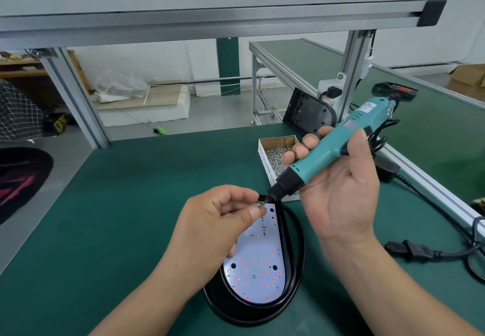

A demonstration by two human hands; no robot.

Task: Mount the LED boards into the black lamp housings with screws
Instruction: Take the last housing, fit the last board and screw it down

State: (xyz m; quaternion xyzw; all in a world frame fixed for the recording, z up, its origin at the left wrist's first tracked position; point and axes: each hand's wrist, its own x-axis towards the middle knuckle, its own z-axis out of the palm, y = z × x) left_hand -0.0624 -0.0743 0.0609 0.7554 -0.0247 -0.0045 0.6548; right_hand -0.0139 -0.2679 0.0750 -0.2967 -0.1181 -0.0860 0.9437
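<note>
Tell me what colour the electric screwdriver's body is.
Teal, with a black nose, on the electric screwdriver; clearest in the head view.

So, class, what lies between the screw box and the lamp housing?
In the head view, the black nose of the electric screwdriver, held in the right hand, crosses that gap; the left hand pinches a small screw at its tip.

Screwdriver (338, 149) in the fingers of your right hand (341, 194): teal body, black nose. LED board (258, 264) below your left hand (217, 220) fingertips: white, dotted red, with a few orange spots. Housing (296, 270) round it: glossy black. Box (278, 142) behind your right fingers: white outside, brown inside. Screws (274, 157) in it: silver-grey. Bench mat (126, 204): dark green.
</note>
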